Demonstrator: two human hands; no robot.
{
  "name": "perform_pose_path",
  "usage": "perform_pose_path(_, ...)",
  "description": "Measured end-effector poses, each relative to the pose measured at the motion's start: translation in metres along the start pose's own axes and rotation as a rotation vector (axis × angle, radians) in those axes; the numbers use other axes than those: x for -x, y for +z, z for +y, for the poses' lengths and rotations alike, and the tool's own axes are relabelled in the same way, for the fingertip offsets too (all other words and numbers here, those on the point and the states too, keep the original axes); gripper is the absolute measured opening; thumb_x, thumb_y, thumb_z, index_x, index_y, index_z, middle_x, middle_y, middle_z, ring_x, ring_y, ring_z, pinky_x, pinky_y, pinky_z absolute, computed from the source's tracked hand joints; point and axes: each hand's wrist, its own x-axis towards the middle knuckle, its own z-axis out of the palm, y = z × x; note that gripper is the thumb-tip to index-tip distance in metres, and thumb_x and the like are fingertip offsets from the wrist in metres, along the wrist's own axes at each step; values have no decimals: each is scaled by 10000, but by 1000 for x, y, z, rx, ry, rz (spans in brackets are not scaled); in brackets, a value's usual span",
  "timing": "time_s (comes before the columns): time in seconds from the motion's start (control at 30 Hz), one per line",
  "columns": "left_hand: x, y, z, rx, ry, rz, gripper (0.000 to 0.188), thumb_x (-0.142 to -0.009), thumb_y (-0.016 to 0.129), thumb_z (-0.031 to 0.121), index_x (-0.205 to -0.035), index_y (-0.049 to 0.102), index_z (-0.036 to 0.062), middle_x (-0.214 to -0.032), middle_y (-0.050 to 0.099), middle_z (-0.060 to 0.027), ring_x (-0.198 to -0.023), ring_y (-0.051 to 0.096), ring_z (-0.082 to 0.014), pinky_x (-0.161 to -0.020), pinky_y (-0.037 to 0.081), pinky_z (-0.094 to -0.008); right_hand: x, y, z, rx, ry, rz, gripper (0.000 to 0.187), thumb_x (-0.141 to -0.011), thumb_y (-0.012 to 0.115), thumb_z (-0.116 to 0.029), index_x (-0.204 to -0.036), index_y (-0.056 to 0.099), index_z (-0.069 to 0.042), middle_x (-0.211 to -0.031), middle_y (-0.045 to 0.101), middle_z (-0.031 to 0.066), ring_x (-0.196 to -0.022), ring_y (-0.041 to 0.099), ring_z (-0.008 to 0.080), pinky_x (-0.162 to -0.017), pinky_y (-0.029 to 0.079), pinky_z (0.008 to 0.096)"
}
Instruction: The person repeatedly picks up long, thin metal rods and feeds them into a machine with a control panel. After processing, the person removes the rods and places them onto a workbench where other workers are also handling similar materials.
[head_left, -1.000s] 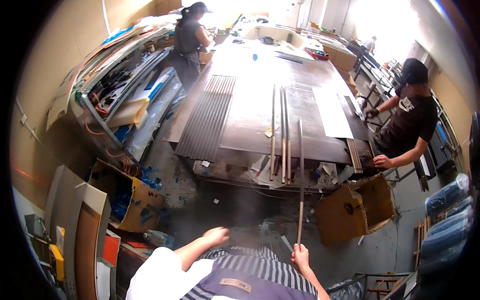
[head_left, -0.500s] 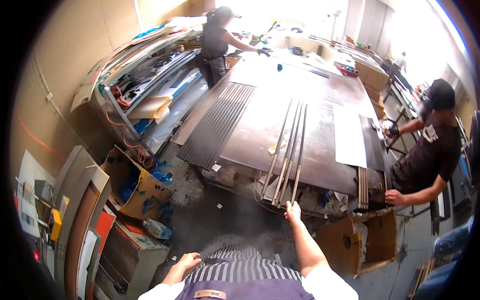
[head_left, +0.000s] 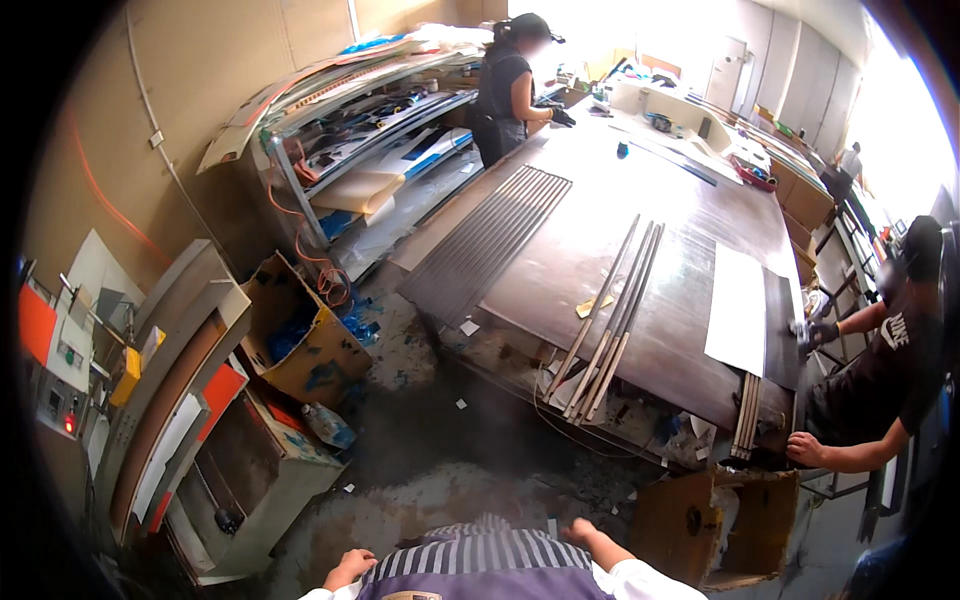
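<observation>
Low at the front of my body, my left hand (head_left: 350, 565) hangs with loosely bent fingers and nothing visible in it. Level with my waist on the other side, my right hand (head_left: 581, 531) is relaxed too, its fingers slightly curled and apparently bare. Neither hand touches the worktable (head_left: 680, 325). Several long thin rods (head_left: 621, 328), dark with paler near ends, lie lengthwise on it and overhang its front edge. A wide row of similar dark rods (head_left: 490, 235) lies side by side further left.
A white sheet (head_left: 736, 305) and short rods (head_left: 747, 415) are at the table's right. One co-worker (head_left: 890, 360) stands there, another (head_left: 505, 90) at the far left. Cardboard boxes stand by my right (head_left: 665, 520) and left (head_left: 318, 350). Leaning panels (head_left: 175, 390) and a shelf rack (head_left: 330, 180) line the left.
My right hand has drawn back from the rods' near ends to my waist. The view has shifted, with the table further off. The far co-worker's outstretched arm has pulled in.
</observation>
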Motion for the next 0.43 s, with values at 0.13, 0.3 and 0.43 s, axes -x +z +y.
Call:
perform_pose_path(0.13, -18, 12, -26, 129, 57, 6, 388, -778, 691, 360, -1094, 702, 136, -1010, 708, -101, -956, 677, -255, -891, 511, -366, 10, 42, 9, -46, 61, -39, 448, -801, 680, -441, -986, 711, -35, -1028, 686, 182, -983, 661, 315, -828, 525, 394)
perform_pose_path(0.3, -34, 23, -35, 237, 293, 199, 403, -820, 666, 321, -1155, 652, 98, -1062, 689, -130, -990, 665, -264, -857, 518, -366, 43, 11, -40, -185, 89, 201, 319, -806, 660, -294, -980, 710, -31, -985, 693, 193, -920, 683, 306, -810, 538, 385)
perform_pose_path(0.43, 25, 26, -65, 406, 266, 258, 430, -835, 657, 340, -1173, 632, 75, -1098, 675, -157, -1035, 646, -275, -909, 493, -386, 62, 0, -97, -399, 12, 109, 265, -871, 659, -209, -1059, 697, -25, -909, 718, 165, -804, 702, 236, -709, 559, 350)
